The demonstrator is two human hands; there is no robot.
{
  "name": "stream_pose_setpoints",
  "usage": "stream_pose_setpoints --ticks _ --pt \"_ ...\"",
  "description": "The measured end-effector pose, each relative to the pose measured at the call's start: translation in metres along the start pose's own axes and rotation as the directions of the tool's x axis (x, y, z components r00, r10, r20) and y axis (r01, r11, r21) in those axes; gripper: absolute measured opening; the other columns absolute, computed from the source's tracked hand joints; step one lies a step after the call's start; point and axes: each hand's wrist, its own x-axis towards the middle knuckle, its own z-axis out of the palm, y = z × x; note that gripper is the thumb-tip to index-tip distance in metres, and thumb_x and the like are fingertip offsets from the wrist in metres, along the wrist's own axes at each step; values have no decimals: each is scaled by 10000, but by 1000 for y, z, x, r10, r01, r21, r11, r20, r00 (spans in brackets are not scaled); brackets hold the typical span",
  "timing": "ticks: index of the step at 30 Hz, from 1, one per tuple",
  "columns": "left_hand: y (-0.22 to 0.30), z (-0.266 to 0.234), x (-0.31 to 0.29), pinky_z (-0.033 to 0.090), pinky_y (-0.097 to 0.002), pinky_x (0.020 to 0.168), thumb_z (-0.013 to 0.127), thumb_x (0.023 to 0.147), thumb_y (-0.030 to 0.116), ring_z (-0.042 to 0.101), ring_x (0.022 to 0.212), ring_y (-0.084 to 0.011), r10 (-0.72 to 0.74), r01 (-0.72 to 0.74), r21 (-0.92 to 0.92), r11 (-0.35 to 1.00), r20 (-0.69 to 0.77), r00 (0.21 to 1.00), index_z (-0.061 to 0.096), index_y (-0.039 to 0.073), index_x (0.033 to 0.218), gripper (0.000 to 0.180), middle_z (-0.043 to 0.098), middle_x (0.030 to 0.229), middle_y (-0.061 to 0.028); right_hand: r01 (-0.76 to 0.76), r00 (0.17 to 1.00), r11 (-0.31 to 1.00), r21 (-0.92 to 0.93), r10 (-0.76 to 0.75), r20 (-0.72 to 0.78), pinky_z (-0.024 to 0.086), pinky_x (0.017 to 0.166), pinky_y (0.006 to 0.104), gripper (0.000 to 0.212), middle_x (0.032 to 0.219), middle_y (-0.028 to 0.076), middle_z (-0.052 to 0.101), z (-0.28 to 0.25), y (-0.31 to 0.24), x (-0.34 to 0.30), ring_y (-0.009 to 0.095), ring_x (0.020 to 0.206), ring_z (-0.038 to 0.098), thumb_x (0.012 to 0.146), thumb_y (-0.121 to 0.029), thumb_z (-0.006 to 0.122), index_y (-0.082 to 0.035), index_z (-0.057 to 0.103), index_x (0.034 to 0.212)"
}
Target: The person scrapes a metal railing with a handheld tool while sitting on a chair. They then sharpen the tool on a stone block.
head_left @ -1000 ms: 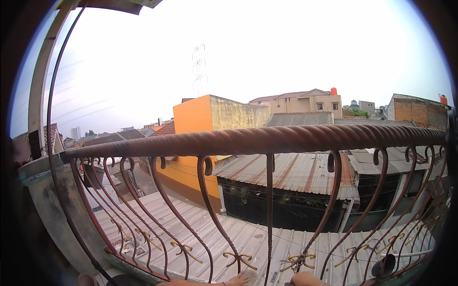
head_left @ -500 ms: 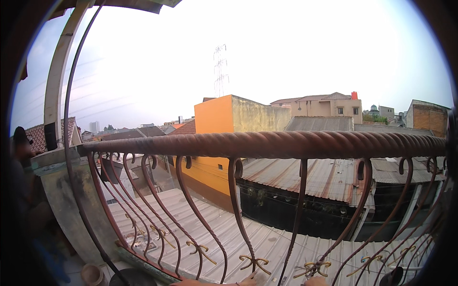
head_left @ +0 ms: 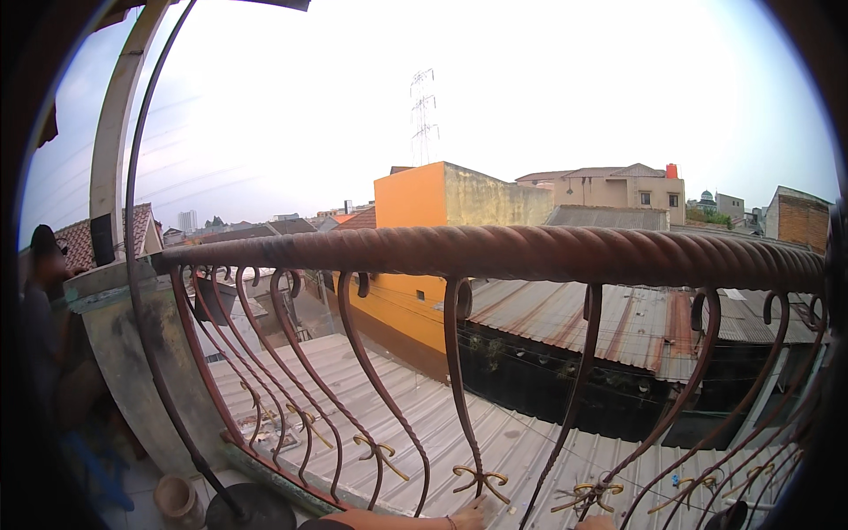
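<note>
At the lower edge, my left hand (head_left: 469, 514) reaches in from the left, with a thin band at its wrist. Its fingertips are close to the foot of a twisted iron baluster with a gold scroll ornament (head_left: 480, 480); whether they grip it I cannot tell. Only the top of my right hand (head_left: 596, 523) shows, cut off by the frame just below another gold scroll ornament (head_left: 586, 497). Its fingers are hidden. Above both hands runs the thick, brown, spiral-ribbed handrail (head_left: 495, 250) of the balcony railing.
A concrete post (head_left: 146, 353) ends the railing at left. Beside it stand a dark pole on a round black base (head_left: 250, 510) and a clay-coloured pot (head_left: 179, 501). At the left rim is another person (head_left: 46, 309). Beyond the railing lie a corrugated roof (head_left: 353, 389) and an orange building (head_left: 411, 199).
The view has tilted down and shifted slightly left, so the railing and buildings sit further right. More of my left forearm and of the pole's base shows.
</note>
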Motion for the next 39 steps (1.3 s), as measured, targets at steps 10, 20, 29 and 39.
stream_pose_setpoints --ticks 10,20,29,39 --pt "8 9 -3 304 -560 1159 611 796 199 639 1058 -295 12 -12 1 1000 18 1000 743 109 928 208 702 958 -141 -25 1000 999 26 25 7 570 670 470 173 823 210 711 -19 -11 -9 359 819 716 792 -160 612 -45 742 784" --pt "5 28 -4 149 -563 1241 627 747 215 627 1029 -276 -32 32 1 999 -70 997 737 151 769 129 682 842 -76 -106 982 994 -21 108 152 570 735 481 217 859 187 717 -28 -15 -5 367 842 718 732 -183 637 -72 761 870" --pt "18 26 -1 143 -541 1249 612 778 218 649 952 -245 -77 74 90 993 33 996 759 153 797 162 700 831 -70 -106 994 994 16 106 -3 545 651 500 139 763 210 679 -35 -19 -24 397 724 689 721 -127 619 -63 722 788" --pt "16 19 0 154 -533 1247 612 776 227 684 954 -220 -47 42 59 997 82 996 768 178 810 167 727 854 -49 -150 989 989 -6 150 6 537 664 500 156 771 212 682 -37 -22 -20 404 751 693 726 -105 625 -67 725 840"
